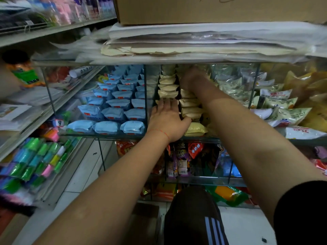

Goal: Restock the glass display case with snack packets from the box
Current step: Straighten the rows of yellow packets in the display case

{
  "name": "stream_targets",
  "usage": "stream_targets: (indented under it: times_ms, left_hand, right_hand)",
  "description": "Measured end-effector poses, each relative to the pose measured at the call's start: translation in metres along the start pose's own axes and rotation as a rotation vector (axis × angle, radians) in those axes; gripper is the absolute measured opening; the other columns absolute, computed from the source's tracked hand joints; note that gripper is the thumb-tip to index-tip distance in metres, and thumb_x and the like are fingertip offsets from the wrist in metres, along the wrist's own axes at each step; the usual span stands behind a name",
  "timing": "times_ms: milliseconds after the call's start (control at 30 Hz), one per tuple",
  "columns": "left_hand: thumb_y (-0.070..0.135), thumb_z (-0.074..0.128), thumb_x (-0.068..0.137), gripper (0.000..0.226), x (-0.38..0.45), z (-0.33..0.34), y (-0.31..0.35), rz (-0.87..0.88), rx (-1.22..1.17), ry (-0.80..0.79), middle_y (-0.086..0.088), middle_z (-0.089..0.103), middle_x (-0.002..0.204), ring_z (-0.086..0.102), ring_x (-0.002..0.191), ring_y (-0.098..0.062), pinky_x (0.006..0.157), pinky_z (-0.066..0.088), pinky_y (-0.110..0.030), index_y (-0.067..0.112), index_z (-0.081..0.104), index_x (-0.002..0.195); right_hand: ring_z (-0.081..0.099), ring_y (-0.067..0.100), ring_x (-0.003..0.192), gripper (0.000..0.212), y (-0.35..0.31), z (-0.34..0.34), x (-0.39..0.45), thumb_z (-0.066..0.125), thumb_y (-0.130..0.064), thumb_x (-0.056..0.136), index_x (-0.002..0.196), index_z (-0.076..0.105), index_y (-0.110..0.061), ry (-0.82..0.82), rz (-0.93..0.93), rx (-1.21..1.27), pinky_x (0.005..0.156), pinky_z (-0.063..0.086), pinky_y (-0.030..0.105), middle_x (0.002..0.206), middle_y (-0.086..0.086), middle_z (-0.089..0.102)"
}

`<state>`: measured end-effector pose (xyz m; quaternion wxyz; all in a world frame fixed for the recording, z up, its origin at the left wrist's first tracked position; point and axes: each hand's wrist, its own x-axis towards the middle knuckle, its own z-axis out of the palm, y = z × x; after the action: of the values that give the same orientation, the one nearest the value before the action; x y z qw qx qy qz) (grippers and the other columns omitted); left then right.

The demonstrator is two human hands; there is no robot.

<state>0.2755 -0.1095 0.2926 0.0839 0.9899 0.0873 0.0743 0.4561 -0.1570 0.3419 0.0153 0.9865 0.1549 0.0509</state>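
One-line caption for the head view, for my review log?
Both hands in the glass display case: left hand steadies cream snack packets, right hand reaches deeper.

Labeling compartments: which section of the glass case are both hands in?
The middle compartment with the cream packets. Left hand and right hand are both there; blue packets lie left, white-green packets right.

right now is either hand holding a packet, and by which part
Left hand holds nothing: its straight fingers rest on the cream packets. Right hand reaches deep into the case; blur hides any hold.
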Motion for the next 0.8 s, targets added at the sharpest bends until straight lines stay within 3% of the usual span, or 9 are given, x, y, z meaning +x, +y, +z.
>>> stream_targets:
  times_ms: [100,267,400,533,633,800]
  left_hand:
    - [0.054,0.034,0.092,0.075,0.000,0.001,-0.002,0.001,-0.001,0.014,-0.011,0.015,0.160,0.006,0.148,-0.026,0.117,0.011,-0.041,0.013,0.016,0.153]
    - [0.054,0.032,0.094,0.075,-0.004,0.003,-0.002,-0.001,-0.003,-0.001,-0.011,0.013,0.160,0.006,0.148,-0.026,0.117,0.011,-0.040,0.013,0.015,0.154]
    - [0.054,0.032,0.094,0.075,-0.002,0.001,-0.001,0.001,0.002,0.005,-0.010,0.012,0.161,0.005,0.148,-0.025,0.118,0.010,-0.040,0.013,0.014,0.154]
    - [0.054,0.032,0.094,0.075,0.000,-0.001,0.000,0.001,0.002,0.007,-0.010,0.013,0.161,0.006,0.148,-0.025,0.117,0.011,-0.040,0.013,0.015,0.154]
    - [0.053,0.033,0.094,0.074,-0.001,0.000,-0.001,-0.005,-0.002,0.008,-0.010,0.013,0.161,0.006,0.148,-0.025,0.117,0.011,-0.040,0.013,0.015,0.154]
    - [0.053,0.033,0.094,0.074,-0.005,0.001,0.001,-0.007,-0.005,0.000,-0.010,0.014,0.160,0.007,0.148,-0.025,0.117,0.011,-0.040,0.013,0.016,0.154]
  right_hand:
    - [0.049,0.032,0.127,0.040,-0.002,0.005,0.000,0.044,-0.016,0.096,0.131,0.053,0.000,-0.009,-0.048,0.000,0.103,0.044,0.041,0.139,0.018,0.051]
    - [0.039,0.035,0.135,0.054,0.004,-0.001,0.005,0.053,-0.017,0.094,0.143,0.037,0.001,-0.005,-0.116,0.035,0.109,0.035,0.041,0.149,0.022,0.036]
    - [0.040,0.035,0.134,0.048,0.011,-0.004,0.008,0.047,-0.019,0.096,0.141,0.041,-0.003,0.099,-0.094,0.061,0.111,0.033,0.040,0.146,0.021,0.040]
    - [0.036,0.032,0.138,0.047,0.002,0.005,0.003,0.035,-0.019,0.095,0.138,0.046,-0.001,0.008,-0.162,0.074,0.112,0.028,0.040,0.148,0.024,0.037]
    - [0.040,0.033,0.135,0.048,0.001,0.002,-0.002,0.037,-0.021,0.096,0.138,0.046,-0.002,-0.044,-0.112,0.073,0.108,0.035,0.042,0.148,0.020,0.040]
    - [0.024,0.032,0.144,0.060,0.006,-0.004,-0.003,0.047,-0.022,0.097,0.148,0.026,0.001,0.012,-0.107,0.077,0.116,0.027,0.039,0.157,0.019,0.021]
